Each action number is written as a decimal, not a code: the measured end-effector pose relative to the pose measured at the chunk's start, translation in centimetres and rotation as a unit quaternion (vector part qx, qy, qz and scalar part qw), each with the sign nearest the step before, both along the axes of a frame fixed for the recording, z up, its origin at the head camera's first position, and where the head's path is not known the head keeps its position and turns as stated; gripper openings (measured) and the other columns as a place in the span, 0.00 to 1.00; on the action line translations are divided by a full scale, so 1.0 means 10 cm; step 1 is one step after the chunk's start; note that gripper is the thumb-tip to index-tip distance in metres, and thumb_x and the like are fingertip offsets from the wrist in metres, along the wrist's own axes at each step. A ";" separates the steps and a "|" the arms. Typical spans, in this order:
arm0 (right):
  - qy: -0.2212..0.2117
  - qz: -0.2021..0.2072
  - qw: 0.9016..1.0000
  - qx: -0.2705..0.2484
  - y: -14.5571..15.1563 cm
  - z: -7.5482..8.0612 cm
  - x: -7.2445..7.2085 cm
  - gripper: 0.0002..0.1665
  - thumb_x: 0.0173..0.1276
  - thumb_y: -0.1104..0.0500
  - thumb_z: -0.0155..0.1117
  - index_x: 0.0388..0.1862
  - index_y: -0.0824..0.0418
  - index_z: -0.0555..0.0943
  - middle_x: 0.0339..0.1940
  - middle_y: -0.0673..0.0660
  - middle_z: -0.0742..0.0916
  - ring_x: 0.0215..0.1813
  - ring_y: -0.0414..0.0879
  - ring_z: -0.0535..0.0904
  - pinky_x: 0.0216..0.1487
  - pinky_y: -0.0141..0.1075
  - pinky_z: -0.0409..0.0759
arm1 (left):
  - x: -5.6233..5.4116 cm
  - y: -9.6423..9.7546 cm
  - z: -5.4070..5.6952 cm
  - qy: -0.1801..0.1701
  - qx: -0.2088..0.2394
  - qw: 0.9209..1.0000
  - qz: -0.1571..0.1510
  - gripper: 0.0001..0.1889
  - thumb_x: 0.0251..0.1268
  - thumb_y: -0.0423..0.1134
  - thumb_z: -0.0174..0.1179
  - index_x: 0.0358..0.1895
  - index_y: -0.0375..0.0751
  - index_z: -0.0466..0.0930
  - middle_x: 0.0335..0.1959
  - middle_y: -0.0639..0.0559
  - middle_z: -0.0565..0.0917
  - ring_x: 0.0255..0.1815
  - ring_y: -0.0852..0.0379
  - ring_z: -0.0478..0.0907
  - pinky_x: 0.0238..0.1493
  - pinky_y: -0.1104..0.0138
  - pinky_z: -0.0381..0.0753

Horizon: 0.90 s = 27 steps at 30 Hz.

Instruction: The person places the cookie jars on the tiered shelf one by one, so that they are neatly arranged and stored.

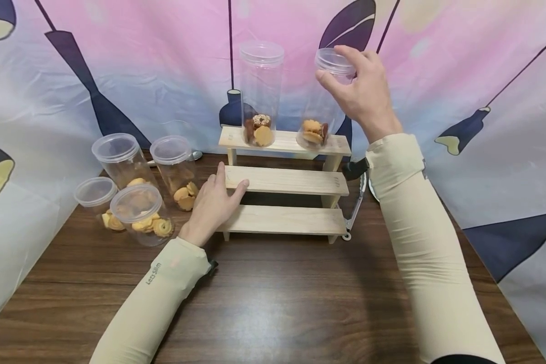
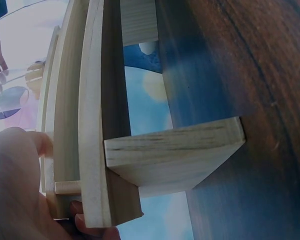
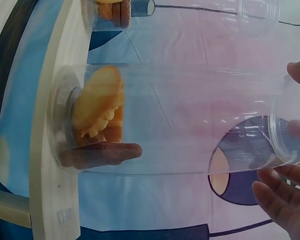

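Note:
A three-step wooden stand point(image 1: 282, 181) stands on the table. My left hand point(image 1: 214, 202) grips its left end at the middle step, thumb along the front edge; in the left wrist view, fingertips point(image 2: 82, 222) show by the step ends. On the top step, toward the right, a tall clear plastic jar point(image 3: 180, 120) holds a few cookies point(image 1: 314, 130). My right hand point(image 1: 366, 88) holds this jar around its lid point(image 1: 334, 60), thumb on one side and fingers on the other. To its left stands a second tall clear jar point(image 1: 261, 86) with cookies at the bottom.
Several lidded cookie jars point(image 1: 173, 167) cluster on the table left of the stand, close to my left forearm. A spoon point(image 1: 196, 154) lies behind them, and metal tongs point(image 1: 357, 205) lie right of the stand. A printed curtain point(image 1: 164, 60) hangs behind.

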State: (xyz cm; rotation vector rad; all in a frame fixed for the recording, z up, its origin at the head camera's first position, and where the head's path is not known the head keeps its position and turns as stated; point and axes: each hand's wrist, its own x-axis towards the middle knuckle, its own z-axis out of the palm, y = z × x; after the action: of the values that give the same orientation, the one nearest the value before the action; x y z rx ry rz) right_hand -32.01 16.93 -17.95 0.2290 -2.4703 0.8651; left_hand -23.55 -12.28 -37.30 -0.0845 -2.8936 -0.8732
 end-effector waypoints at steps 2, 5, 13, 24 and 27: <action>-0.011 0.003 1.000 0.003 0.00 0.01 0.00 0.41 0.58 0.30 0.65 0.71 0.38 0.73 0.63 0.57 0.75 0.57 0.44 0.68 0.56 0.37 0.72 | 0.00 0.00 0.00 0.000 -0.001 1.000 0.001 0.50 0.71 0.71 0.39 0.80 0.35 0.38 0.70 0.24 0.63 0.70 0.31 0.63 0.70 0.45 0.61; -0.036 0.011 0.999 0.007 -0.02 0.04 -0.01 0.42 0.59 0.30 0.65 0.72 0.36 0.72 0.65 0.57 0.74 0.60 0.45 0.68 0.58 0.38 0.71 | 0.00 0.00 -0.01 0.005 -0.001 1.000 0.001 0.50 0.71 0.71 0.39 0.80 0.34 0.38 0.70 0.24 0.64 0.69 0.31 0.64 0.70 0.45 0.62; -0.062 0.021 0.998 0.005 -0.04 0.05 -0.03 0.43 0.59 0.30 0.65 0.73 0.37 0.70 0.67 0.57 0.72 0.62 0.46 0.66 0.61 0.36 0.71 | 0.00 0.00 -0.04 0.011 -0.001 1.000 0.001 0.51 0.71 0.71 0.40 0.80 0.34 0.39 0.68 0.24 0.66 0.67 0.31 0.66 0.67 0.44 0.65; -0.062 0.020 0.998 0.007 -0.03 0.04 -0.04 0.43 0.59 0.29 0.65 0.73 0.36 0.70 0.67 0.57 0.72 0.63 0.47 0.67 0.61 0.38 0.71 | -0.02 0.00 -0.04 0.009 0.000 1.000 -0.001 0.51 0.71 0.71 0.39 0.80 0.34 0.38 0.69 0.23 0.64 0.69 0.31 0.64 0.69 0.44 0.63; -0.062 0.022 0.998 0.006 -0.04 0.03 -0.04 0.43 0.59 0.30 0.65 0.73 0.37 0.70 0.67 0.58 0.72 0.63 0.47 0.67 0.61 0.38 0.72 | -0.01 -0.01 -0.04 0.006 0.003 1.000 0.000 0.51 0.71 0.71 0.39 0.80 0.34 0.38 0.70 0.23 0.63 0.69 0.31 0.64 0.69 0.44 0.62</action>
State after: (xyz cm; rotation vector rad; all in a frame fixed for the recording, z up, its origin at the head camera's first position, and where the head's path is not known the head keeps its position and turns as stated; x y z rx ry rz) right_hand -32.43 16.50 -17.63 0.2426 -2.5949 0.9083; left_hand -23.70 -12.38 -37.75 -0.0893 -2.8796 -0.8771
